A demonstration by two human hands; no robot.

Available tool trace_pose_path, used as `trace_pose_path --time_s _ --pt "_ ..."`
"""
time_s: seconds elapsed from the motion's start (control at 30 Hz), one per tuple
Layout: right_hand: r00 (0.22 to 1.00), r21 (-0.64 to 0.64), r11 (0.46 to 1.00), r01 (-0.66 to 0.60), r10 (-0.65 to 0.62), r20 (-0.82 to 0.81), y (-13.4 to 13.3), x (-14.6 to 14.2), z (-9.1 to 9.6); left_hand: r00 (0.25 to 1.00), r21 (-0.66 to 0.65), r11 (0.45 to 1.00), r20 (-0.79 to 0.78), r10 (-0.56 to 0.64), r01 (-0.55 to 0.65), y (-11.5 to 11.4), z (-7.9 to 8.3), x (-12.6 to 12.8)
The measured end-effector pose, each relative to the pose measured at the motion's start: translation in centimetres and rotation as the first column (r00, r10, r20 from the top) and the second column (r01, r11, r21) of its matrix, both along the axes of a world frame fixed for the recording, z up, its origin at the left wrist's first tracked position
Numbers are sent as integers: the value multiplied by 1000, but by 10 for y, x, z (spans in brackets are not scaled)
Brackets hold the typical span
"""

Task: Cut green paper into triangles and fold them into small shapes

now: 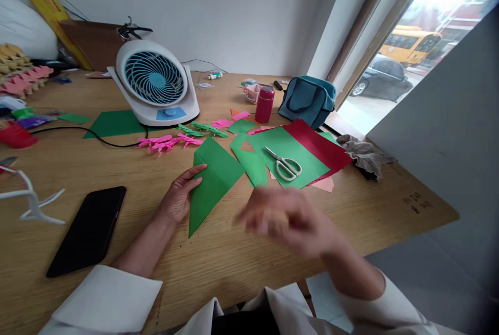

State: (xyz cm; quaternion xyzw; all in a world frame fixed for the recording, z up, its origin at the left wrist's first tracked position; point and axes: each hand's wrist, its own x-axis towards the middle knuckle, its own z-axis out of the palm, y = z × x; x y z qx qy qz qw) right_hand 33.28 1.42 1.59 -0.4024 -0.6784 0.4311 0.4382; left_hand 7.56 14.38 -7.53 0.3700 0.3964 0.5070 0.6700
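Observation:
A folded sheet of green paper (214, 176) is pinched along its left edge by my left hand (181, 192), and its lower tip points down toward me. My right hand (290, 218) hangs over the table to the right of the paper, apart from it. Motion smears its fingers, so whether they hold anything does not show. Beyond that hand, scissors (286, 166) with white handles lie on a flat green sheet (312, 163). A red sheet (317, 148) lies partly under this green one.
A white fan (156, 80) stands at the back left, near pink folded paper figures (163, 143) and green ones (202, 128). A black phone (88, 231) lies left of my arm. A pink bottle (265, 105) and a blue bag (307, 101) stand at the back right.

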Motion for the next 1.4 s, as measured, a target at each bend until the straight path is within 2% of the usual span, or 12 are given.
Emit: trace_pose_path --time_s 0.07,0.13,0.17,0.3,0.47,0.57,0.63,0.7,0.77,0.93,1.07,1.4 --pt "873 142 969 201 -243 423 41 28 -13 999 18 999 -5 -33 34 0 1 -1" --pt "449 254 863 437 -454 770 74 56 -39 998 53 997 -30 -53 54 -1 2 -3" --pt "357 272 836 476 -466 809 86 68 -53 997 70 995 -43 -63 66 -1 2 -4" --pt "236 319 816 482 -471 850 104 94 -95 991 105 988 -91 -102 111 -1 3 -7" --pt "166 354 792 497 -488 857 103 93 -100 980 144 984 -186 -74 101 -1 8 -9" --pt "271 322 764 559 -535 800 96 83 -91 965 192 979 -263 -20 72 -1 13 -12" --pt "542 191 805 562 -532 651 87 71 -83 951 231 972 -307 29 45 -1 18 -14" --pt "829 -41 901 432 -379 412 77 55 -76 941 253 968 -330 75 12 -2 24 -17" --pt "956 -247 942 225 -165 242 68 39 -70 940 249 968 -326 103 -20 -4 32 -18" --pt "995 -469 882 -43 81 60 53 13 -63 934 264 963 -326 149 -62 -7 48 -21" --pt "962 -599 757 -261 258 -93 45 7 -58 910 305 948 -362 200 -87 -10 54 -25" --pt "947 -656 691 -303 294 -127 34 -4 -64 828 405 914 -506 244 -22 -21 69 -21"
